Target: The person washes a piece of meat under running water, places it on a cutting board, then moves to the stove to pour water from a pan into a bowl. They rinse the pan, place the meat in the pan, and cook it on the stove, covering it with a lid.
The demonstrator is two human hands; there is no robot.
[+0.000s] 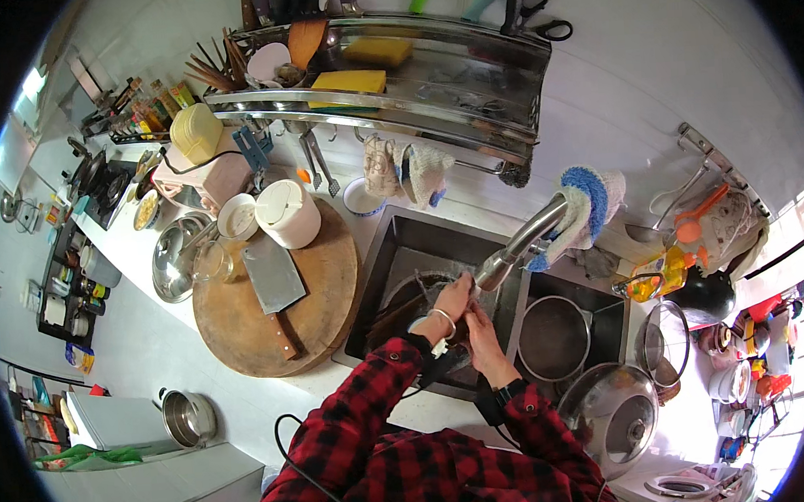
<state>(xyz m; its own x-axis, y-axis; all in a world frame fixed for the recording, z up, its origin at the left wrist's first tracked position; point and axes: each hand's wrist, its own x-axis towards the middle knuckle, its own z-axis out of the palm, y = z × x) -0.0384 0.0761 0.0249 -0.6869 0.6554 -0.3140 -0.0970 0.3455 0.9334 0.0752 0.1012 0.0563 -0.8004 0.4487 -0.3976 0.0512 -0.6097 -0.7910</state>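
Observation:
Both my hands are together over the left basin of a dark double sink (401, 241), just below the mouth of a metal faucet (513, 254). My left hand (449, 303), with a bracelet at its wrist, is at the faucet's mouth, its fingers partly hidden. Beside it on the right is my right hand (485, 339), fingers pointing up toward the faucet. The hands touch or nearly touch, and whether anything is between them I cannot tell. Under them the basin holds cookware, partly hidden by my arms. A blue and white cloth (584, 205) hangs over the faucet.
Left of the sink, a cleaver (274, 276) and a white lidded container (288, 214) rest on a round wooden chopping board (242, 343). A strainer (554, 338) sits in the right basin. A large pot lid (609, 421) lies near my right forearm. Above is a metal rack (434, 104).

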